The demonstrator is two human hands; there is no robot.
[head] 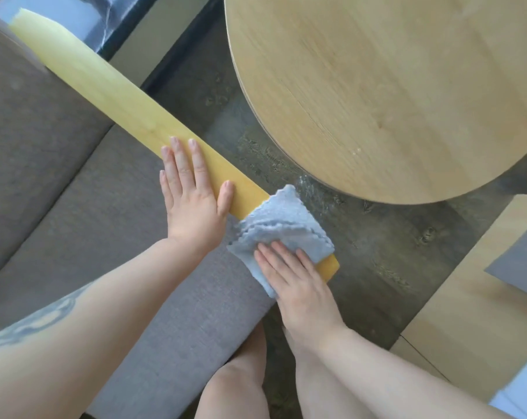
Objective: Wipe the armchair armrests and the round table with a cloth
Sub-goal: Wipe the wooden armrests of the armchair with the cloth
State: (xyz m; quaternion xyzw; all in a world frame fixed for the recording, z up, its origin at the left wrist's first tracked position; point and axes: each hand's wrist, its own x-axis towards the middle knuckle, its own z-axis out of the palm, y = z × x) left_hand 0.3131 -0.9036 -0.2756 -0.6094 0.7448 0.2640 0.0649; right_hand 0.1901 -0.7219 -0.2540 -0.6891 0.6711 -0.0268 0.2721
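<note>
A yellow wooden armrest of a grey armchair runs diagonally from upper left to lower centre. A light blue cloth is draped over its near end. My right hand lies flat on the cloth's near edge, pressing it onto the armrest. My left hand rests flat with fingers spread on the armrest just beyond the cloth, holding nothing. The round wooden table fills the upper right, its edge close to the armrest's end.
The grey seat cushion lies left of the armrest. Dark patterned floor shows between chair and table. A second pale wooden armrest with grey fabric stands at the right. My bare knees show at the bottom.
</note>
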